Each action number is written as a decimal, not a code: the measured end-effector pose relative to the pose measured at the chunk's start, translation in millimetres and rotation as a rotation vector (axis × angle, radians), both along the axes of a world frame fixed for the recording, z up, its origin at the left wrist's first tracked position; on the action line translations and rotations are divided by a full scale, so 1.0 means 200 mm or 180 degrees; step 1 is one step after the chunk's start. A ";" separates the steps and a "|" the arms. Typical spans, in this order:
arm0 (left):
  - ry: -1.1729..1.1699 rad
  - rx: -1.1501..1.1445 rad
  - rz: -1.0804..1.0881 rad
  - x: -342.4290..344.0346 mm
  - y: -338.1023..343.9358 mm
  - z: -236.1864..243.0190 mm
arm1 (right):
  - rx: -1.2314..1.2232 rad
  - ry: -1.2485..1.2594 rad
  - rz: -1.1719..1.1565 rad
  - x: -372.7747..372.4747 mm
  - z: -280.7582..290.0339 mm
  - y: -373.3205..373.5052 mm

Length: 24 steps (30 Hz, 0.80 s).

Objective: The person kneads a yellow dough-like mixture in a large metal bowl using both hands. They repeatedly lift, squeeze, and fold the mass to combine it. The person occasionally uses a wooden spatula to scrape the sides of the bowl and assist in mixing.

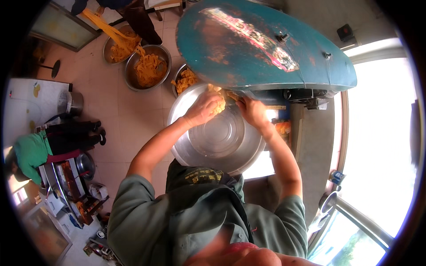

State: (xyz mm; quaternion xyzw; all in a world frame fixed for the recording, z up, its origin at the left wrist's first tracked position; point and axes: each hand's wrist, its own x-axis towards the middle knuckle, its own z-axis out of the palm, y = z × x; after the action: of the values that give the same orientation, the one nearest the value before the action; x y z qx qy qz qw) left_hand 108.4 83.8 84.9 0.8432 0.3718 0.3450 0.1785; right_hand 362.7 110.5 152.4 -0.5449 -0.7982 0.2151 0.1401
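Note:
My left hand [203,108] is closed on a lump of crumbly yellow dough [218,105], over the far rim of a wide metal basin [213,157]. My right hand [254,111] is closed too, just right of the lump at the edge of a teal machine cover [248,40]. A thin brownish piece shows by its fingertips, but I cannot make out what it is. The cover hides what lies beyond my fingers. Left of the machine, a metal bowl [175,91] with orange-yellow dough chunks [186,80] stands partly behind the basin.
Two metal bowls with orange dough strips [150,70] stand on the tiled floor [137,128] at far left, where another person [137,20] handles long strips. A person in green [33,153] bends at a left counter. A bright window [377,146] runs along the right.

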 end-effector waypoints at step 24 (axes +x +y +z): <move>-0.0934 -0.0893 0.0431 -0.10 -0.12 -0.17 | 0.1062 -0.0369 0.0495 -0.59 -0.07 0.25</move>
State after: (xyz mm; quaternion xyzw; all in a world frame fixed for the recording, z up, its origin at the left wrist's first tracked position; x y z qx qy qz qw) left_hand 89.4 59.9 50.5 0.7238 0.4420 0.4201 0.3228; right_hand 244.2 159.8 138.2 -0.4623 -0.8693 0.0582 0.1652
